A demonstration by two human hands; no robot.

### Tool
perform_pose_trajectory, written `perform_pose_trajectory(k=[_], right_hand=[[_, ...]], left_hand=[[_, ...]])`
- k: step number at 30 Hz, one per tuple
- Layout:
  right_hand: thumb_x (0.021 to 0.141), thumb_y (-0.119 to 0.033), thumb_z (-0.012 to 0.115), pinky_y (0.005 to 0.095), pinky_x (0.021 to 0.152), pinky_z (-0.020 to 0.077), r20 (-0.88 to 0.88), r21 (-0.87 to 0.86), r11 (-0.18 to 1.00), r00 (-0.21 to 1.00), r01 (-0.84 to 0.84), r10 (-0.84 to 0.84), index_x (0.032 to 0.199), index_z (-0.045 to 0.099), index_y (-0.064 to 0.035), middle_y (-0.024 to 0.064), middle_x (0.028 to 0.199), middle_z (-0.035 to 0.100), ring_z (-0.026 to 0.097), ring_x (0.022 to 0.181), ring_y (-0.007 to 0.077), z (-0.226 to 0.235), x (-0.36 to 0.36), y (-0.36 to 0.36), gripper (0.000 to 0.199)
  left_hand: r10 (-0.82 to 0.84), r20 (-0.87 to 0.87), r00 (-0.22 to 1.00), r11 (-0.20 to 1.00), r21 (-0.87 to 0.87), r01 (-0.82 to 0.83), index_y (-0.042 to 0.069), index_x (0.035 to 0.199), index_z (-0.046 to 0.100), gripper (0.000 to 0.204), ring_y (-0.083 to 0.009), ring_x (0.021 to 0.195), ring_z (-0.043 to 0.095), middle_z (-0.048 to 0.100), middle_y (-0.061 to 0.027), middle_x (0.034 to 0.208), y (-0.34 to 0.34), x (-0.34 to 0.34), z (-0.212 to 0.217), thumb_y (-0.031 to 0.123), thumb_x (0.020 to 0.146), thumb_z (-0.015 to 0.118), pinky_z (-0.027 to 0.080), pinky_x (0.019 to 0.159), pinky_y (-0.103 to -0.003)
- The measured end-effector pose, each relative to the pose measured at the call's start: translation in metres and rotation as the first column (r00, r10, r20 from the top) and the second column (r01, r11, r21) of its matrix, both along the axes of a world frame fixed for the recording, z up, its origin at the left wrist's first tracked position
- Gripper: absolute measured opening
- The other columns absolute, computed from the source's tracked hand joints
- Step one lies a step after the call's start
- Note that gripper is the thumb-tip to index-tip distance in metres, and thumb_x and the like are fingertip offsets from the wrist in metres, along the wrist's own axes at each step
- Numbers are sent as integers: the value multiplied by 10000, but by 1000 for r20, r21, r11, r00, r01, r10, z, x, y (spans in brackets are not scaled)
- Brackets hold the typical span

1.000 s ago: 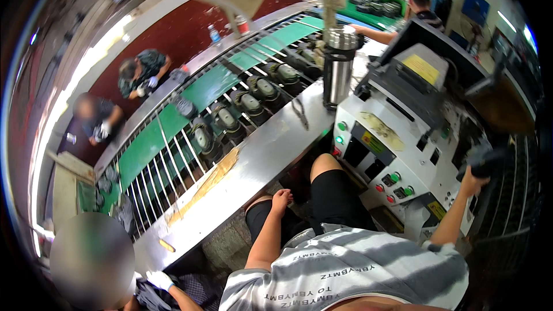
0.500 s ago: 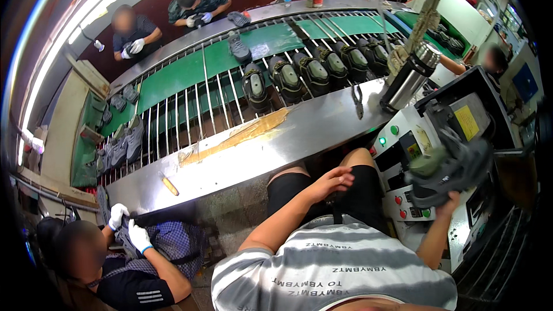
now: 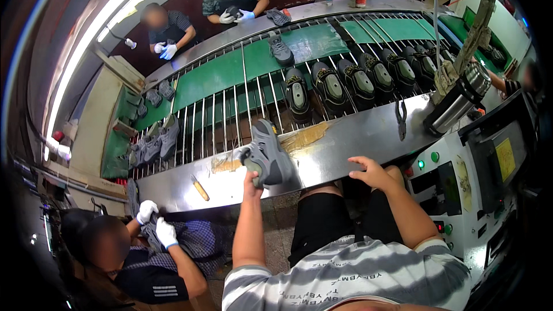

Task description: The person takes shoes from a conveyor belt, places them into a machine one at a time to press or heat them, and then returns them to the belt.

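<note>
My left hand grips a grey shoe by its heel end and holds it on the steel ledge in front of the conveyor. The shoe's sole faces up and its toe points toward the belt. My right hand rests empty, fingers spread, on the ledge's near edge above my knee. A row of several dark shoes, soles up, sits on the conveyor rods just beyond the ledge.
A green conveyor belt runs across. A steel flask and a dark hand tool stand at the right, by a machine with a control panel. A yellow-handled tool lies on the ledge. A white-gloved co-worker sits lower left; two more work opposite.
The grey shoe was in my right hand by the machine at the right. It is in my left hand at the steel ledge now, and my right hand has come down empty.
</note>
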State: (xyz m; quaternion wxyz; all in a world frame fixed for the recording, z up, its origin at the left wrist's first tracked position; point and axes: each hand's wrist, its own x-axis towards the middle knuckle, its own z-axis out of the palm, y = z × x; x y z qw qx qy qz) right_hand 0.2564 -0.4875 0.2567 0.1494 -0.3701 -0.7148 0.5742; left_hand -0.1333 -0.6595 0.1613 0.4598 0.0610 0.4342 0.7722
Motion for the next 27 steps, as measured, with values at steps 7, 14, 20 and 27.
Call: perform_pose_trajectory(k=[7, 14, 20, 27], right_hand=[[783, -184, 676, 422, 824, 470, 74, 592, 714, 857, 374, -511, 1020, 591, -39, 132, 973, 618, 580, 944, 335, -118, 8, 94, 290], [805, -157, 628, 460, 718, 454, 127, 779, 547, 776, 308, -618, 785, 511, -63, 127, 790, 568, 552, 808, 345, -135, -3, 114, 151], [786, -151, 638, 458, 647, 439, 38, 793, 497, 786, 352, -618, 699, 464, -62, 117, 716, 522, 533, 734, 346, -141, -3, 108, 214], [792, -191, 632, 465, 684, 467, 77, 775, 506, 738, 379, -671, 729, 508, -86, 107, 768, 566, 565, 793, 331, -150, 6, 106, 175]], left_hand=[[-210, -262, 942, 970, -174, 168, 62, 1192, 467, 503, -246, 900, 584, 555, -81, 988, 181, -101, 39, 21, 697, 550, 518, 774, -382], [-297, -596, 746, 872, -487, -42, 40, 1417, 344, 924, -287, 977, 574, 563, -124, 1128, 268, -112, -10, 53, 552, 667, 475, 820, -348], [-449, -710, 542, 780, -608, -151, -4, 1322, 487, 746, -245, 910, 607, 605, -147, 1110, 269, -85, 38, 88, 607, 680, 474, 795, -311], [31, -983, 183, 999, 37, 29, -14, 1185, 586, 318, -175, 952, 622, 653, -96, 1003, 159, 40, 298, 12, 868, 603, 482, 889, -300]])
